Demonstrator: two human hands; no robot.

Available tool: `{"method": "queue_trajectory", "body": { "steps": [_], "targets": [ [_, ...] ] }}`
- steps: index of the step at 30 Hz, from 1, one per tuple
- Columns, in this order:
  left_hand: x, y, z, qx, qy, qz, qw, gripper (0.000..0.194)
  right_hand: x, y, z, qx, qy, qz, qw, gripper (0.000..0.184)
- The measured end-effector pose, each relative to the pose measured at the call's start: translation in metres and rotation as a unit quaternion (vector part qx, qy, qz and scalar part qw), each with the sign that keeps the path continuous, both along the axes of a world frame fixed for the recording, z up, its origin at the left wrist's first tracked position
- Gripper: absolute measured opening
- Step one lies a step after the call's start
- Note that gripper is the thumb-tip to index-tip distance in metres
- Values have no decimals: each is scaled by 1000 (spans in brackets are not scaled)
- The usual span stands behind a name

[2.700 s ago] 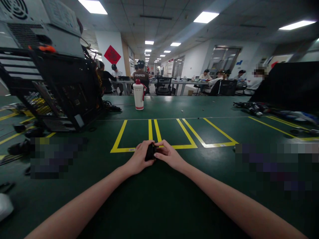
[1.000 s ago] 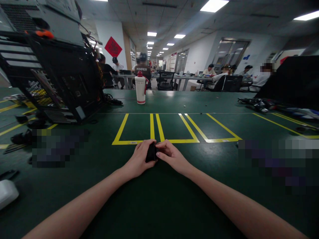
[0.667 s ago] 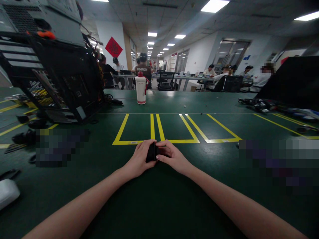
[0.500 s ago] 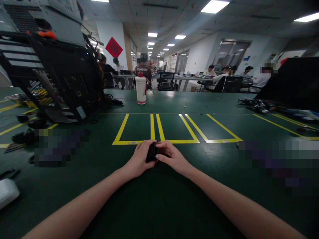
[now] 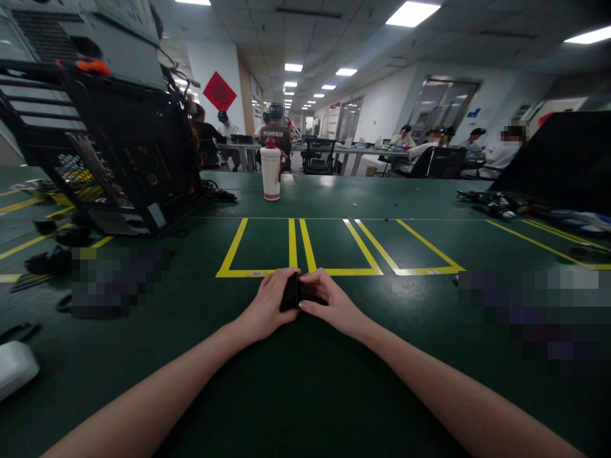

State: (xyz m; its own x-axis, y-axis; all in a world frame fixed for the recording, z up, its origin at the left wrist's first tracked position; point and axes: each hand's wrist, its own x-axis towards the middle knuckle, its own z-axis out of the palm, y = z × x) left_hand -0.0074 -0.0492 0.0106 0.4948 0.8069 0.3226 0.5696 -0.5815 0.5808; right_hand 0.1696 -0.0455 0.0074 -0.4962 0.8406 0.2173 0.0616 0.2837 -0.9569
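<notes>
The left hand point(image 5: 267, 300) is wrapped around a small black object point(image 5: 290, 296), fingers over its far side and thumb along the near side, while the right hand point(image 5: 329, 301) is curled half closed, thumb and fingertips on the object's right end; how hard that second hand presses, I cannot tell. The object sits between the two hands, just on the near side of the yellow tape point(image 5: 341, 271), and whether it touches the surface below is hidden. To handle it well, I would let the left hand do the steadying and the right fingertips the fine work, with light, even pressure and both wrists low so that nothing slips. The dark green tabletop point(image 5: 305, 388) has taped outlines on it, and a white bottle point(image 5: 272, 175) with a red lid stands upright beyond them. An opened computer case point(image 5: 128, 156) leans large at the left, with black cables point(image 5: 220, 192) beside it; a black panel point(image 5: 558, 162) rises at the right. Farther back, people point(image 5: 275, 136) sit about the room under ceiling lights point(image 5: 413, 14), and a red paper diamond point(image 5: 220, 91) hangs on a pillar.
</notes>
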Motion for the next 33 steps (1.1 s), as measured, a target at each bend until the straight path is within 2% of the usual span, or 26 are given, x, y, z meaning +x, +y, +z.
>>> {"method": "queue_trajectory", "body": {
  "steps": [4, 10, 17, 22, 29, 33],
  "targets": [
    [1, 0, -2, 7, -6, 8, 1000, 56, -1, 1, 0, -32, 25, 11, 999, 20],
    [0, -1, 2, -5, 3, -1, 1000, 55, 0, 2, 4, -56, 12, 7, 998, 28],
    [0, -3, 6, -18, 5, -5, 1000, 55, 1, 2, -4, 7, 6, 7, 1000, 33],
    [0, -5, 10, -29, -5, -6, 1000, 54, -1, 1, 0, -33, 11, 7, 999, 21],
    [-2, -4, 9, -27, -8, -10, 1000, 55, 1, 1, 1, -37, -9, 13, 999, 29],
    [-1, -2, 2, -9, -8, -8, 1000, 57, 1, 2, -1, -2, -13, 12, 1000, 34]
  ]
}}
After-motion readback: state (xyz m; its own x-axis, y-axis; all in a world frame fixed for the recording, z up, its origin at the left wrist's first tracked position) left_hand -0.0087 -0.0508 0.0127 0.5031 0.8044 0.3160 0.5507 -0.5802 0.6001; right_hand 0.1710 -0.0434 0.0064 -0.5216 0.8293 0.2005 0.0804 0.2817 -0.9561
